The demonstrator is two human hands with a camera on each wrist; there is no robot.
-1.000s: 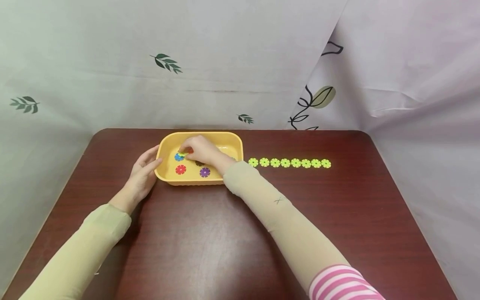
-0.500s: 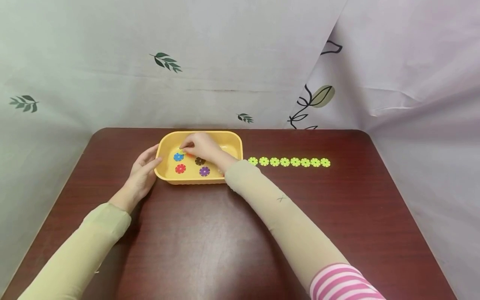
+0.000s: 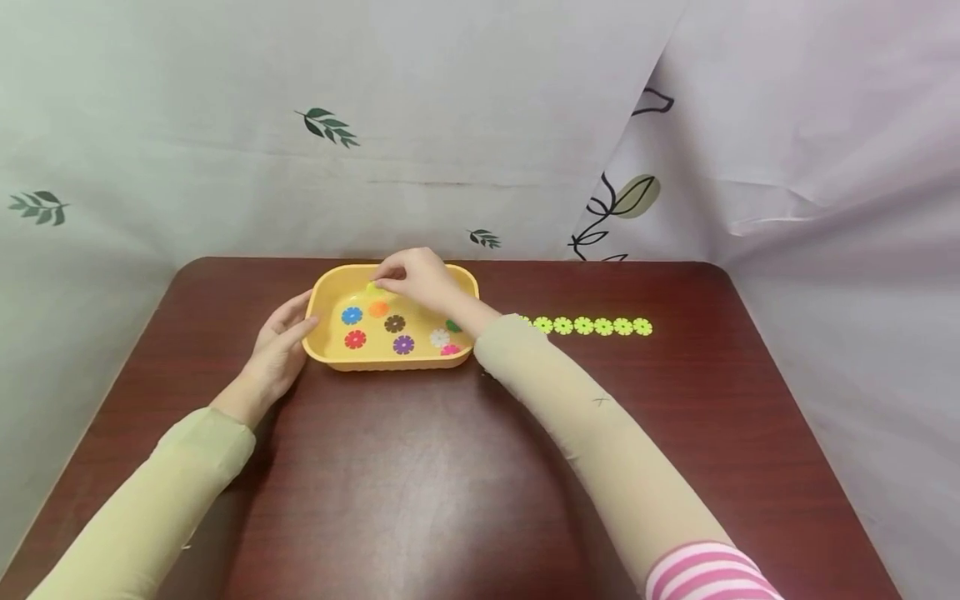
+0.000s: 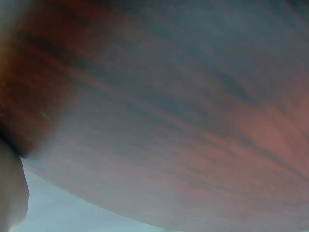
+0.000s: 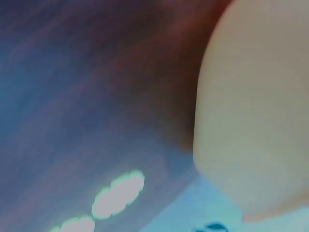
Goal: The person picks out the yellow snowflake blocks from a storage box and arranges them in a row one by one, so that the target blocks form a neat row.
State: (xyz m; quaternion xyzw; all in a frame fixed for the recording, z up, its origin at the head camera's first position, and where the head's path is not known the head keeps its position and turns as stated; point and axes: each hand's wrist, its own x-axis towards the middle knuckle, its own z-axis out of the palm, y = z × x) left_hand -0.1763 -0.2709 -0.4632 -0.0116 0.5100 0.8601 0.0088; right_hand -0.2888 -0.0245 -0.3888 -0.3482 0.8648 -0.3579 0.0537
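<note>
In the head view, a yellow plastic basin (image 3: 397, 365) stands toward the back of the table. My left hand (image 3: 277, 354) grips its left end, thumb on the rim and fingers along the outer wall. Above the basin's far side, my right hand (image 3: 423, 279) pinches a yellow-green snowflake disc (image 3: 372, 288), partly covered by the fingertips. Notched discs lie spread on the basin floor, among them blue (image 3: 352, 316), red (image 3: 355, 339), orange, brown, purple, white, pink and green ones. Right of the basin runs a straight row of yellow-green discs (image 3: 582, 326), its left end hidden by my right sleeve.
The dark red wooden table (image 3: 420, 467) meets a pale curtain (image 3: 420, 125) at its back edge. Both wrist views are blurred; the right one catches washed-out discs (image 5: 118, 193) of the row on the tabletop.
My right hand has lifted off the basin floor, slightly right and away, with the yellow-green disc between its fingertips. Orange, white, green and pink discs have come into sight. The left hand stays put.
</note>
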